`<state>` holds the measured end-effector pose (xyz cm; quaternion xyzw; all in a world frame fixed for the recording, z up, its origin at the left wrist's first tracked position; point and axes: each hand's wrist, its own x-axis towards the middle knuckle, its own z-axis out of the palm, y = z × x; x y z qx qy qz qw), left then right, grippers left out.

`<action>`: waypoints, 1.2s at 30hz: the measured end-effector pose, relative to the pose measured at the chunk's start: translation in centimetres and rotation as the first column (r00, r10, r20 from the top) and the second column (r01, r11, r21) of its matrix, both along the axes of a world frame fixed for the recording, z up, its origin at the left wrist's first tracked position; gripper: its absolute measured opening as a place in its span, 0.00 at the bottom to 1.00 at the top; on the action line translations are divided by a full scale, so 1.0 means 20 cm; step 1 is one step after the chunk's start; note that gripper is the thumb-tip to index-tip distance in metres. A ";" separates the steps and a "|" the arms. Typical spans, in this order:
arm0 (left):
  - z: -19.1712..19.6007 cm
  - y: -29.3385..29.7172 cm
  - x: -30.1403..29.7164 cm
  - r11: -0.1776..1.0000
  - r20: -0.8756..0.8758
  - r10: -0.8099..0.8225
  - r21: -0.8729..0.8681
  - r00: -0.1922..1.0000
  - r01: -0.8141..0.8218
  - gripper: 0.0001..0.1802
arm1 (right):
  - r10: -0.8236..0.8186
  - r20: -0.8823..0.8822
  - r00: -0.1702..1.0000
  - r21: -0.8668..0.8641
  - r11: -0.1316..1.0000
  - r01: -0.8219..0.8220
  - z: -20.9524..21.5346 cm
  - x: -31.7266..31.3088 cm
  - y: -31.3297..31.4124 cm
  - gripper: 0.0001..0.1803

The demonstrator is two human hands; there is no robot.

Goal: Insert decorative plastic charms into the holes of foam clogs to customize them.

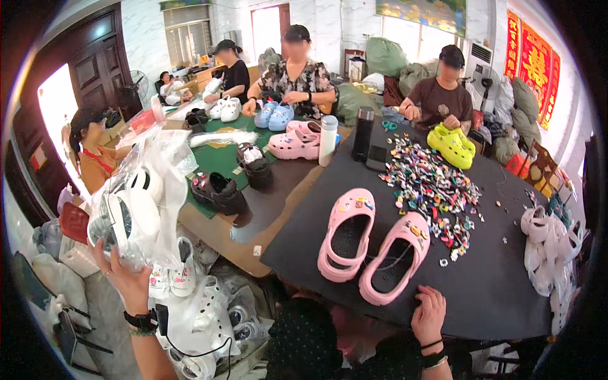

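Observation:
My left hand (126, 278) reaches out at the left with spread fingers against a clear plastic bag of white clogs (142, 218). Whether it bears any of the bag's weight, I cannot tell. My right hand (430, 313) rests on the near edge of the black tabletop (494, 278), fingers loosely bent and nothing visible in them. Just beyond it stands a pair of pink clogs, the left one (332, 263) and the right one (377, 292), both with small charms on their toes. A heap of colourful shoe charms (437, 187) lies past them.
More bagged white clogs (212, 316) pile up below my left hand. A black bottle (363, 133), a white bottle (328, 140) and dark shoes (218, 193) stand farther back. Several people sit around the tables; one handles lime-green clogs (453, 147). Plastic bags (544, 253) hang at the right.

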<state>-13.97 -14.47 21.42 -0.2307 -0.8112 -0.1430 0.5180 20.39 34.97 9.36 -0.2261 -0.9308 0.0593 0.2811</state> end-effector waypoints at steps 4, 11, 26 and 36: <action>0.10 0.19 0.10 0.990 -0.214 -0.132 -0.070 0.968 0.119 0.42 | 0.064 -0.069 0.996 -0.160 0.984 -0.075 0.05 0.01 0.04 0.12; 0.14 0.51 0.30 0.900 -0.187 -0.429 -0.176 0.884 0.400 0.27 | 0.238 -0.299 0.924 -0.626 0.682 -0.378 0.47 0.01 -0.13 0.19; 0.03 1.70 0.84 0.205 -0.006 -0.972 -0.499 0.233 0.842 0.33 | -0.139 -0.724 0.676 -0.686 0.036 -0.727 0.60 0.52 -0.01 0.55; -0.13 1.93 1.07 0.023 -0.025 -1.000 -0.473 0.013 0.881 0.27 | -0.197 -0.619 0.760 -0.783 0.092 -0.615 0.59 0.67 -0.03 0.34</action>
